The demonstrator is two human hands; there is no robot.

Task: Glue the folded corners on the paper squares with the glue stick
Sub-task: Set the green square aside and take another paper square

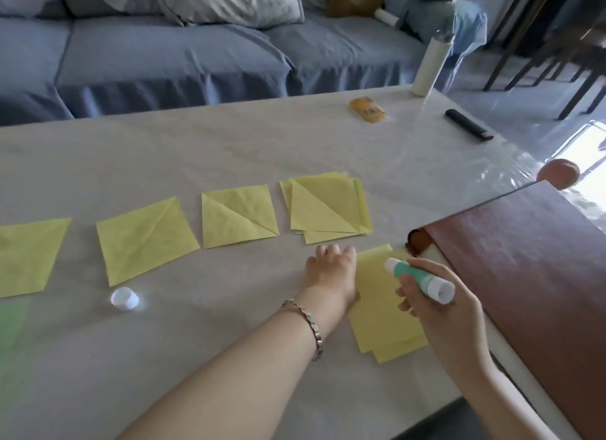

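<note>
Table [229, 151] with a row of folded yellow paper squares [239, 215] and a small stack [328, 206] across its middle. Nearest the person, unglued sheets [383, 321] lie under the flat, unclenched left hand [331, 272], which grasps nothing. The right hand [436, 303] grips the uncapped glue stick [416, 279], tip poised over the sheets. The cap [124, 298] lies well apart. Risk: thin paper may wrinkle or shift if the stick drags while the sheet is loosely pinned.

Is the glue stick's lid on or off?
Off. The glue stick in the right hand shows its bare tip, and the white cap lies apart on the table.
</note>
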